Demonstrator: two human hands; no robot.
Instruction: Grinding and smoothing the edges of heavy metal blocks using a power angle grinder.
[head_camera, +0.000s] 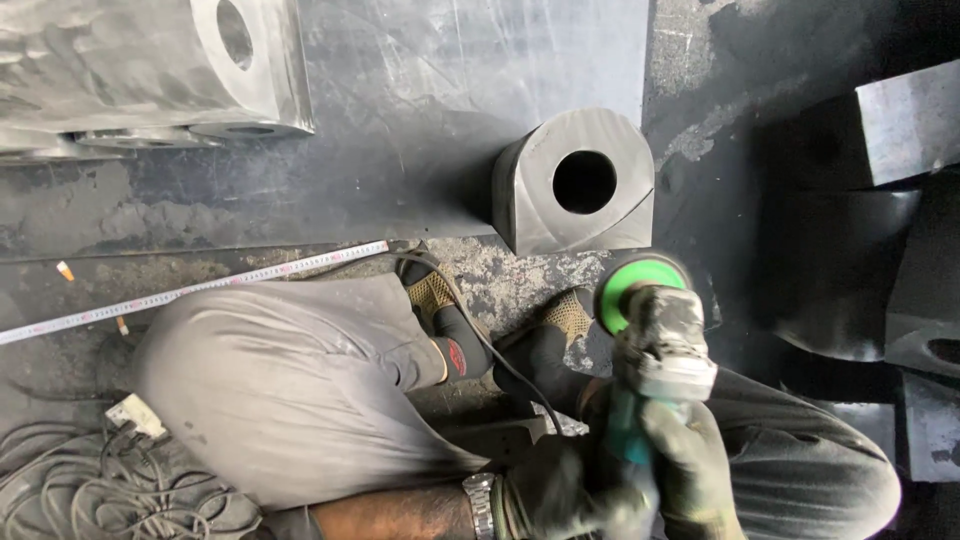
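Both my hands wear dark work gloves and grip an angle grinder (655, 345) with a green disc guard at its front. My left hand (570, 495) holds the rear of its teal body, a wristwatch showing at the cuff. My right hand (695, 470) wraps the body from the right side. The grinder's head points toward a steel block with a round bore (575, 180), which stands on the floor just beyond it; the disc is a little short of the block. My knees and shoes are under the tool.
A steel plate (450, 90) lies behind the block. Large machined steel parts (140, 70) sit at top left. A measuring tape (190, 290) stretches across the floor. Coiled cables (90, 485) lie at bottom left. Dark steel pieces (880, 230) crowd the right side.
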